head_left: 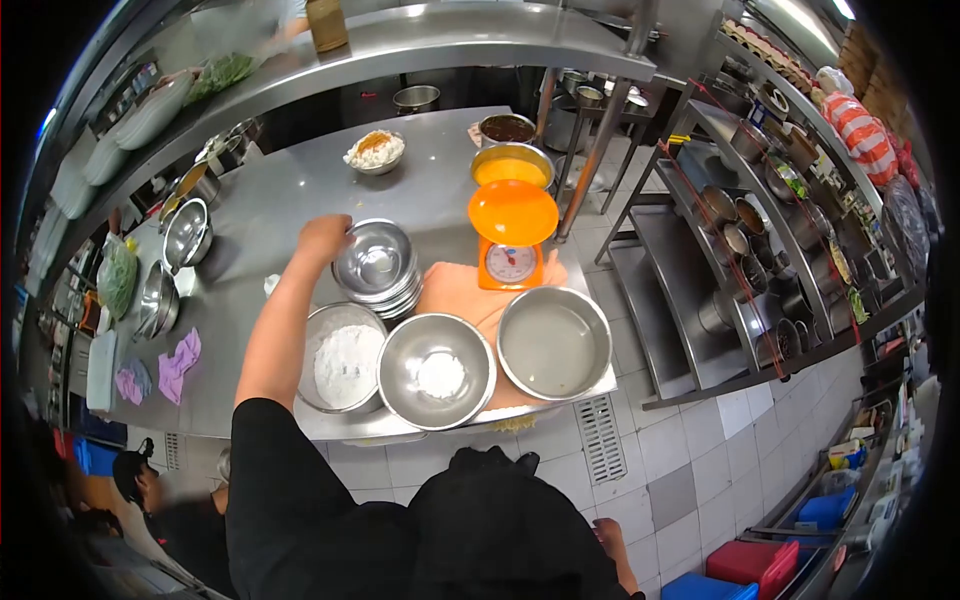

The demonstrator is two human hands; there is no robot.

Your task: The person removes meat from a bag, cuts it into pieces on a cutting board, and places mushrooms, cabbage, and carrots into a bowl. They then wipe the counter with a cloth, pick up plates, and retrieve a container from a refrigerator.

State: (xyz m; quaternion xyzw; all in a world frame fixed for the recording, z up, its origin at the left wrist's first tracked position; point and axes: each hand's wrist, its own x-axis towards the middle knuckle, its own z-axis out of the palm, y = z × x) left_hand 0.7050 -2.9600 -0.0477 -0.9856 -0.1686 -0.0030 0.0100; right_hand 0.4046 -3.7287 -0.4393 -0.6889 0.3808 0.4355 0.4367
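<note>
The head view looks down on a steel table (270, 200). The left hand (322, 238) reaches out from the person's black sleeve and rests at the nine o'clock rim of a stack of small steel bowls (376, 265), with the fingers curled against the top bowl's edge; how firmly they grip cannot be told. The stack sits near the middle of the table, on the far edge of a pale cutting board (460, 290).

At six o'clock from the stack stand three larger bowls in a row along the near edge of the table. The flour bowl (343, 358) is on the left, heaped with white powder and partly under the left forearm. The middle bowl (437, 370) holds only a small white mound at its bottom. The right bowl (554, 342) looks bare inside.

At three o'clock from the stack stands an orange kitchen scale (511, 240) with its round pan on top and its dial facing the person. Beyond it, at twelve o'clock, is a pan of orange sauce (511, 166), and further left a bowl of rice (375, 151).

The right hand (607, 535) hangs low by the person's side, over the tiled floor (690, 440), fingers loosely bent and holding nothing.
</note>
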